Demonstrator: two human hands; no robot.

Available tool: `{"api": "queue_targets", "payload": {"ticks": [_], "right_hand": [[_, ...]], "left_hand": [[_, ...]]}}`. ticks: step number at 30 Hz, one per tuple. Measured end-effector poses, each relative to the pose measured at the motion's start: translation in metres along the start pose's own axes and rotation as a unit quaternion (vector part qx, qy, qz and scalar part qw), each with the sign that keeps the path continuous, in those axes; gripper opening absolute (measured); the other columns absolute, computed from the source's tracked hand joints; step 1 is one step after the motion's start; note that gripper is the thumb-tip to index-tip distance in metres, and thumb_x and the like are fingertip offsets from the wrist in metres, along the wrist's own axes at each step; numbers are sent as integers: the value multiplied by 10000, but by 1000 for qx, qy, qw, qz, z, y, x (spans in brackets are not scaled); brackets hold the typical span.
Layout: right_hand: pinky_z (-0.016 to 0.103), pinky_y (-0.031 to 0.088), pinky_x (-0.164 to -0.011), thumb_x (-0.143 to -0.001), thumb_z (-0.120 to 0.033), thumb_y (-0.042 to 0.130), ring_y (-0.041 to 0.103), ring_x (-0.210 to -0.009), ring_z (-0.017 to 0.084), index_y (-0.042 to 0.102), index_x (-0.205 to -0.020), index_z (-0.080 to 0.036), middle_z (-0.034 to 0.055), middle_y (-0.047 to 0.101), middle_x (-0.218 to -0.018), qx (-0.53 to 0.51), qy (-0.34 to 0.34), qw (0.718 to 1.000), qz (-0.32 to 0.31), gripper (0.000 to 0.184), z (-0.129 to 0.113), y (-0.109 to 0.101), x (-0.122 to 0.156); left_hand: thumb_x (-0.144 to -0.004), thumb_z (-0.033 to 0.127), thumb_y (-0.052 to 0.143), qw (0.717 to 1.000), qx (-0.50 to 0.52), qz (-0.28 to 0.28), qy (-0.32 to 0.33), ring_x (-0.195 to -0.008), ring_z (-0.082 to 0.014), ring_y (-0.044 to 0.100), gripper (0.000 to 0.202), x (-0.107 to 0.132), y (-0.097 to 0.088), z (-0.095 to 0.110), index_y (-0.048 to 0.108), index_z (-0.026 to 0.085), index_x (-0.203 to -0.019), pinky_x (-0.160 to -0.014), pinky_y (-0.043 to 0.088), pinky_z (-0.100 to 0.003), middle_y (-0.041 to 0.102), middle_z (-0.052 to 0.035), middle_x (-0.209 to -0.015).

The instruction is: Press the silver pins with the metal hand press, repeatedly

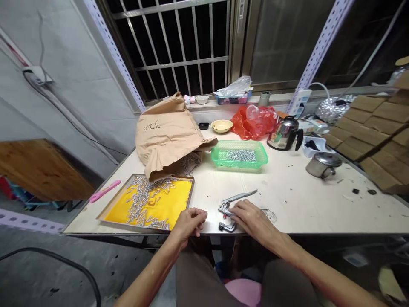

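Note:
My left hand (191,222) hovers at the table's front edge with thumb and fingertips pinched together. Whatever sits between those fingertips is too small to make out. Under my right hand (251,218) lies a metal hand plier (238,197) with a spring and a small red part near its jaws. My right fingers curl over its lower handle, while its upper handle stands spread away. The plier's curved, C-shaped end (228,227) points toward the table edge. Left of my left hand, a shallow tray (191,194) with a yellow lining holds many small metal pins (140,200).
A brown paper bag (169,136) of metal pieces leans over the tray. Behind the plier stands a green plastic basket (239,164) of small metal pieces. A kettle (284,134), a lidded metal cup (322,165) and stacked cardboard (377,132) stand to the right. A pink-handled tool (105,191) lies left.

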State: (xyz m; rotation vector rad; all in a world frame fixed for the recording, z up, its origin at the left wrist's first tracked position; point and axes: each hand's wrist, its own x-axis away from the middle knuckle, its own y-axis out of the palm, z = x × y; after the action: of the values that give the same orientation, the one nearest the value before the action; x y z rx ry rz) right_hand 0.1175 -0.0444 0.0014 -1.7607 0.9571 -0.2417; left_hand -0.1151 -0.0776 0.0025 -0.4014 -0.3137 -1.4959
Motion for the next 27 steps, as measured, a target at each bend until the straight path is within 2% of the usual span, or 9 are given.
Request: {"api": "queue_targets", "payload": {"ticks": [3, 6, 11, 19, 27], "right_hand": [[343, 423, -732, -858, -72, 637, 474, -847, 240, 598, -1056, -170, 60, 518, -921, 52, 40, 998, -2, 224, 19, 1, 35], [345, 395, -731, -848, -67, 659, 459, -847, 239, 612, -1022, -178, 49, 516, -898, 76, 64, 995, -4, 211, 30, 3, 47], [341, 347, -713, -876, -105, 667, 452, -829, 223, 631, -845, -177, 28, 523, -833, 82, 70, 994, -7, 87, 38, 5, 41], [340, 311, -712, -890, -150, 681, 463, -831, 213, 620, -803, -168, 24, 544, -836, 106, 66, 992, -4, 108, 51, 11, 27], [332, 290, -704, -893, -126, 673, 471, -800, 205, 608, -802, -164, 25, 554, -826, 106, 66, 992, -6, 118, 52, 11, 28]], "left_hand": [[-510, 543, 750, 998, -38, -31, -38, -388, -55, 378, 513, -16, 16, -1, 563, 116, -724, -313, 255, -133, 490, 33, -510], [-520, 512, 726, 992, -67, -79, -72, -350, -38, 335, 445, -27, 27, 3, 524, 135, -640, -307, 196, -134, 464, 43, -470], [-460, 447, 757, 979, -84, -113, -147, -335, -39, 338, 415, -41, 37, 8, 534, 129, -607, -308, 174, -142, 466, 38, -442], [-437, 349, 827, 961, -91, -100, -242, -341, -45, 376, 428, -53, 39, 12, 565, 105, -670, -311, 191, -125, 507, 22, -455], [-623, 297, 794, 940, -149, -106, -289, -330, -56, 406, 301, -56, 42, 18, 568, 101, -647, -312, 255, -116, 514, 17, -448]]}}
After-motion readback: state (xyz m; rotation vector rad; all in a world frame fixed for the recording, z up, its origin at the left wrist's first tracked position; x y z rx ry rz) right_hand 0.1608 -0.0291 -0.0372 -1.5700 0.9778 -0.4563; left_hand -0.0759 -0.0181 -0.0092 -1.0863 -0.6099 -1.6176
